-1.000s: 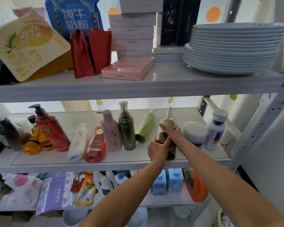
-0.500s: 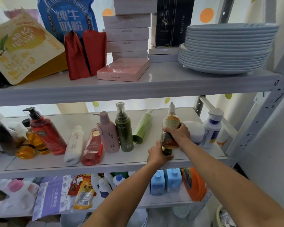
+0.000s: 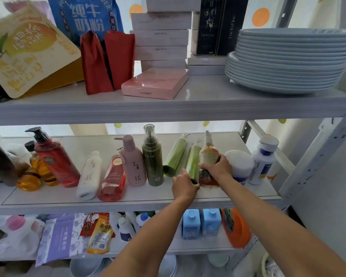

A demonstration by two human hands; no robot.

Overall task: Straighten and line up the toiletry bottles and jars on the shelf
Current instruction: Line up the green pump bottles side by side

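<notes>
Progress looks partial — right hand grips the upright amber glass bottle mid-shelf, left hand closes on a leaning pale-green tube; white bottle and pink bottle lie toppled.

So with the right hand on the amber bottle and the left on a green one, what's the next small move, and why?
Probably stand up the light green bottle under the left hand: it leans back, while the amber white-capped bottle gripped by the right hand already stands upright beside the white jar.
</notes>
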